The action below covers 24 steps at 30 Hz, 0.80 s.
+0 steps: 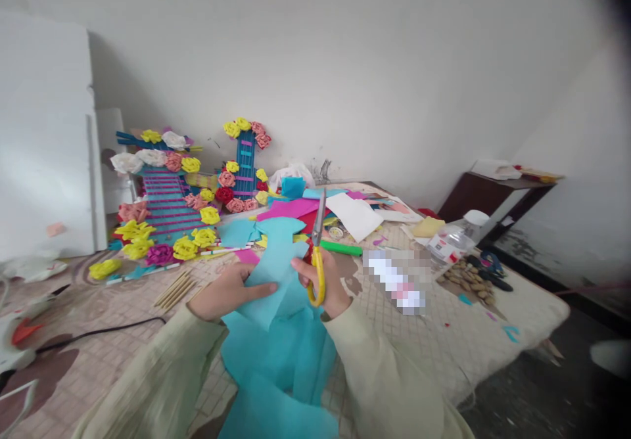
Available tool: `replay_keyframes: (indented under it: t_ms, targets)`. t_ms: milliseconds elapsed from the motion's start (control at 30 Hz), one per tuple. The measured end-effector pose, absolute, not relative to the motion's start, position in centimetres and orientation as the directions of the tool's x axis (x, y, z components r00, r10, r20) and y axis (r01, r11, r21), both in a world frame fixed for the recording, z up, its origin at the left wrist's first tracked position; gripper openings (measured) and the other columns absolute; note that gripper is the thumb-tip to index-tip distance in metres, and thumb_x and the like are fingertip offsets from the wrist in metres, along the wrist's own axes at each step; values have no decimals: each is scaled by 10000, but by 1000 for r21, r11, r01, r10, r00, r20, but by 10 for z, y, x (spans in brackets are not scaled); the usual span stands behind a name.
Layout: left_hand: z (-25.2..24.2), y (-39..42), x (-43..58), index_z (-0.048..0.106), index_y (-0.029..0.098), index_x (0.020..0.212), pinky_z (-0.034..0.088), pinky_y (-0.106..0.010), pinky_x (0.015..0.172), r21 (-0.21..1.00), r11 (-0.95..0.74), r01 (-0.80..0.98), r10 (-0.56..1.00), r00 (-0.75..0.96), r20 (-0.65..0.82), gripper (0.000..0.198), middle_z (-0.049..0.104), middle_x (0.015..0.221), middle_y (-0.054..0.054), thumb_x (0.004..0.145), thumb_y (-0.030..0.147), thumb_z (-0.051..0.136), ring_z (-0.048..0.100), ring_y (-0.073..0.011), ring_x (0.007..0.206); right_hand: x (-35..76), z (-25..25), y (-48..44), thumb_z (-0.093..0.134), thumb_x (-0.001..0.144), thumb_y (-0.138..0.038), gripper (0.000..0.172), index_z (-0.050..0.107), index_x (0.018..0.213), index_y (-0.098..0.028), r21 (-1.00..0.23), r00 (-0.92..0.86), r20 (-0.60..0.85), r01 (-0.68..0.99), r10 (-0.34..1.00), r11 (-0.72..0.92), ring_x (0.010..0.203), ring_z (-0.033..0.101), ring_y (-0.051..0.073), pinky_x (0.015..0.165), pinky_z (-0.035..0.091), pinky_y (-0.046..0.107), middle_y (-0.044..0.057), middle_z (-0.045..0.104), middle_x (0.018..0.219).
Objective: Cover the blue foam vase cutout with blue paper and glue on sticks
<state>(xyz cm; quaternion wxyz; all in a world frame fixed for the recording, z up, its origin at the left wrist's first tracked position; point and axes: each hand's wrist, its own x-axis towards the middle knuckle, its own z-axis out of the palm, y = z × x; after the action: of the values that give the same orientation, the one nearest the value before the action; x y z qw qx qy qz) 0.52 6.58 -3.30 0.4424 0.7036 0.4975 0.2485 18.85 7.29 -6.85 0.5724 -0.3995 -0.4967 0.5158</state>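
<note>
The patterned desk (468,350) fills most of the lower frame. Leaning at the upper left is a large white board (44,137); a dark cabinet (468,206) stands at the right. Wide turquoise sheets (266,353) lie at the bottom centre, below the hands. Left of centre, a striped panel (170,206) trimmed with yellow, white, pink and purple paper flowers stands beside a narrower blue flowered piece (245,169).

In the middle of the frame, the left hand (221,294) pinches a light-blue paper piece (273,265), thumb flat across its front, the other fingers mostly hidden behind. The right hand (335,284) is curled around the yellow handles of the scissors (316,236), its thumb at the paper's right edge; which fingers pass through the loops cannot be told. The blades point up the frame and look closed together.

A white sheet (355,217) lies past the scissors on other coloured papers. Right of centre are a clear bottle (451,245) and, just below it, a pile of nuts or shells (470,281). Smaller still, a green stick (341,248) lies beside the right hand, and thin wooden sticks (175,291) left of the left hand.
</note>
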Motion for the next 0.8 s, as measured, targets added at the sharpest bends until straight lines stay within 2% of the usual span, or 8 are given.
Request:
replay_keyframes:
  t_ms: [200,300,467,533,600,700,800]
  targets:
    - [-35,68,0,687,180,717,459,-271,548,866,-104,490,878,454,-152,381,694,685,-15,684,557,639,608,-198,632,189,-77,76,733,567,-370,397,380,670,-219,-952,6,137,-274,991,134,333,375,57,353,301,194,-127,358,435]
    - [-34,67,2,686,184,753,444,-270,535,875,-99,474,892,432,-133,401,688,709,-19,715,572,589,580,-184,607,188,-79,78,721,569,-364,402,352,643,-225,-948,21,121,-294,992,122,326,362,56,352,301,201,-126,339,426]
    - [-33,73,-5,625,203,614,381,-243,501,816,-218,536,936,352,18,335,581,595,13,684,530,608,507,-152,570,189,-86,81,725,563,-337,378,377,649,-219,-945,40,107,-306,993,114,342,375,60,362,305,195,-122,378,426]
    - [-33,76,-9,658,205,669,407,-253,523,807,-231,543,940,338,42,303,622,651,-3,685,504,610,540,-169,608,188,-89,82,723,570,-327,358,395,660,-215,-953,52,89,-285,995,101,351,385,63,370,312,191,-123,387,426]
    - [-28,73,-9,687,208,799,463,-284,591,807,-240,540,953,291,88,315,681,790,-32,709,496,596,593,-202,696,187,-92,83,715,580,-310,328,416,674,-211,-961,69,69,-262,995,85,358,400,65,377,318,190,-118,403,437]
    - [-8,46,2,683,243,906,491,-340,756,762,-337,552,941,167,294,294,696,956,-43,755,474,580,624,-244,862,187,-96,86,709,580,-301,312,426,676,-210,-965,82,59,-252,995,78,367,431,74,379,325,195,-101,438,453]
    - [12,1,14,698,315,815,491,-371,799,736,-466,492,878,154,453,204,699,885,-12,797,457,552,630,-254,857,190,-100,89,712,590,-325,321,415,648,-214,-977,61,63,-199,996,74,369,429,79,380,322,197,-89,441,427]
